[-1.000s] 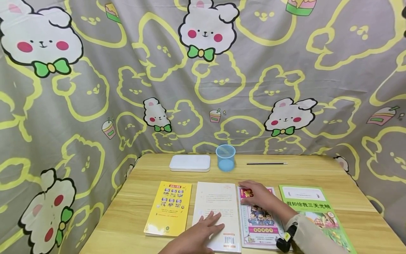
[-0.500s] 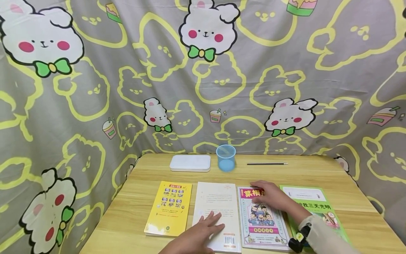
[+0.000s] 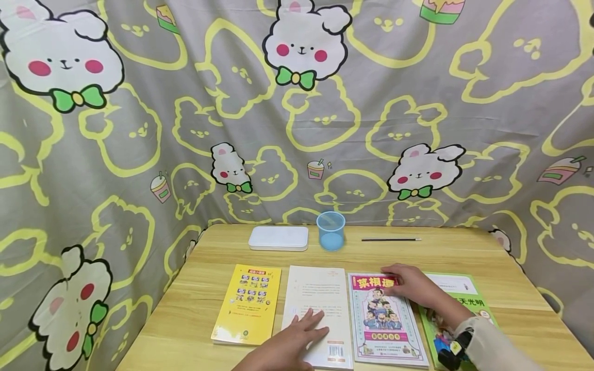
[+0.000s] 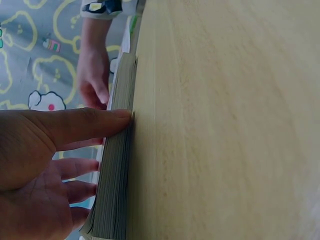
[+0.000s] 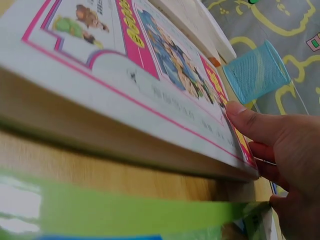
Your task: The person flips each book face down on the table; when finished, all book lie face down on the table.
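In the head view, four books lie in a row on the wooden table. My left hand [image 3: 292, 341] rests with spread fingers on the lower half of a white book [image 3: 317, 291]. In the left wrist view, its thumb [image 4: 95, 125] lies against that book's page edge [image 4: 114, 190]. My right hand [image 3: 412, 283] is at the top right corner of a pink-bordered book [image 3: 382, 337] with cartoon figures. In the right wrist view, the right thumb [image 5: 245, 115] touches the cover, and the other fingers [image 5: 270, 170] are at the far edge, partly hidden.
Left of the white book lies a yellow book [image 3: 248, 309]. A green book [image 3: 457, 283] lies at the right, partly under my forearm. Behind stand a white case [image 3: 278, 238], a blue mesh cup [image 3: 331, 232] and a dark pencil-like stick [image 3: 390, 239]. A patterned curtain [image 3: 297, 129] surrounds the table.
My right hand has slid rightward along the pink-bordered book's top edge, from its left corner to its right, uncovering the title. The left hand and the books have stayed put.
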A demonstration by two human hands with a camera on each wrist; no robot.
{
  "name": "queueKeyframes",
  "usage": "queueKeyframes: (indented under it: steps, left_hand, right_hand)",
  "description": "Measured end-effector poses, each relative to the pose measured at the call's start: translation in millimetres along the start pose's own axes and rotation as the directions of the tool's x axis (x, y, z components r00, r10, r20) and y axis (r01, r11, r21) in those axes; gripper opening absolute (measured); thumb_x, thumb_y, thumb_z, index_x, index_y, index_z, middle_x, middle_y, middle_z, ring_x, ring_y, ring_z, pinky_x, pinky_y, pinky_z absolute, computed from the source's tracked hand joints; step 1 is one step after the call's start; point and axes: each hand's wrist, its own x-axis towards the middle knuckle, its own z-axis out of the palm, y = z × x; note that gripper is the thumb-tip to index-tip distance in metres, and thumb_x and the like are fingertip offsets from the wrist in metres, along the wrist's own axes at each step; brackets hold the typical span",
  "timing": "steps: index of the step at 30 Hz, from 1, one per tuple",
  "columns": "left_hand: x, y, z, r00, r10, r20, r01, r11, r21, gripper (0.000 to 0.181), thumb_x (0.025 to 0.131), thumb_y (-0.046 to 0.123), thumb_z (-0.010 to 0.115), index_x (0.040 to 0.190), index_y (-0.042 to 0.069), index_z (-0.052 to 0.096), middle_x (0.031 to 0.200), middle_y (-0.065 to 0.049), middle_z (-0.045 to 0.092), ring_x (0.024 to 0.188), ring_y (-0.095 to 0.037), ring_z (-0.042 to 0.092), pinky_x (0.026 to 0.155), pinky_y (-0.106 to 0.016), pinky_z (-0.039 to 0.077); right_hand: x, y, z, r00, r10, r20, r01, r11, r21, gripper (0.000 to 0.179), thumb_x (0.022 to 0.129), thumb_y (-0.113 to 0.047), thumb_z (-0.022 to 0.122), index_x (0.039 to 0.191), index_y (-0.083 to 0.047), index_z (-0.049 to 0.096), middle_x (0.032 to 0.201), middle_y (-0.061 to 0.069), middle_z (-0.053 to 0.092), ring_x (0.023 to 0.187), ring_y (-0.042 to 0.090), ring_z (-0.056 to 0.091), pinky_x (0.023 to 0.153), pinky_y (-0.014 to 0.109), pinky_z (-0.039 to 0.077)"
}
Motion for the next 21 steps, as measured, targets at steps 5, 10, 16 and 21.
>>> queueKeyframes:
  steps: [5,10,16,21]
  left_hand:
    - [-0.2,0.9,0.0,1.0,-0.016,0.007,0.017,1.0,-0.017,0.084,0.077,0.022,0.089,0.152,0.027,0.052,0.169,0.003,0.03,0.157,-0.026,0.022,0.125,-0.048,0.026]
    - [-0.3,1.0,-0.1,1.0,-0.015,0.006,0.015,1.0,-0.013,0.084,0.077,0.023,0.089,0.153,0.027,0.052,0.169,0.003,0.03,0.157,-0.026,0.022,0.124,-0.048,0.026]
    - [-0.1,1.6,-0.4,1.0,-0.02,0.005,0.02,1.0,-0.021,0.084,0.077,0.022,0.09,0.152,0.028,0.052,0.169,0.003,0.03,0.157,-0.026,0.022,0.124,-0.049,0.026]
    - [0.6,1.6,-0.2,1.0,-0.007,0.001,0.007,1.0,0.012,0.084,0.077,0.024,0.089,0.153,0.026,0.052,0.169,0.002,0.03,0.157,-0.027,0.023,0.124,-0.049,0.027]
  right_hand:
    - [-2.9,6.1,-3.8,1.0,0.023,-0.004,-0.023,1.0,-0.018,0.063,0.089,-0.037,0.081,0.139,-0.003,0.063,0.131,0.013,0.067,0.125,0.04,0.06,0.101,0.059,0.051]
    - [-5.5,11.7,-7.0,1.0,0.028,0.006,-0.028,1.0,0.012,0.061,0.089,-0.037,0.08,0.138,-0.004,0.064,0.131,0.012,0.067,0.126,0.041,0.059,0.101,0.061,0.049]
    - [-7.3,17.0,-5.9,1.0,0.022,0.006,-0.022,0.999,0.023,0.059,0.089,-0.037,0.08,0.138,-0.009,0.065,0.133,0.011,0.065,0.129,0.043,0.056,0.103,0.062,0.048]
    - [-8.3,20.6,-3.8,1.0,0.023,0.005,-0.023,0.998,0.055,0.056,0.089,-0.036,0.08,0.138,-0.011,0.065,0.137,0.013,0.062,0.131,0.045,0.053,0.102,0.063,0.048]
